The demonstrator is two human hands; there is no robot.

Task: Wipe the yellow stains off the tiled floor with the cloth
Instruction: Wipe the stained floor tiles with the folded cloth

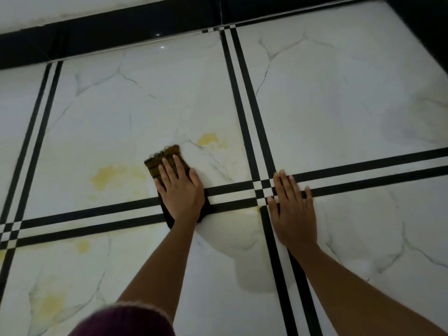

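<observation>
Yellow stains (114,177) show on the white tiled floor (339,93). A big one sits just left of the brown cloth (164,158), a small one just beyond it, and more lie nearer the person. The left hand (180,190) lies flat on the cloth, fingers straight, pressing down. The right hand (292,209) rests spread flat on the floor, right of the cloth, holding nothing. Wiping looks only part done. Next, I think, the cloth must slide left over the big stain with a firm push.

black skirting (121,27): glossy, runs across the top | pale wall (72,8): above skirting, top left | maroon garment (126,321): bottom edge, lighter trim
</observation>
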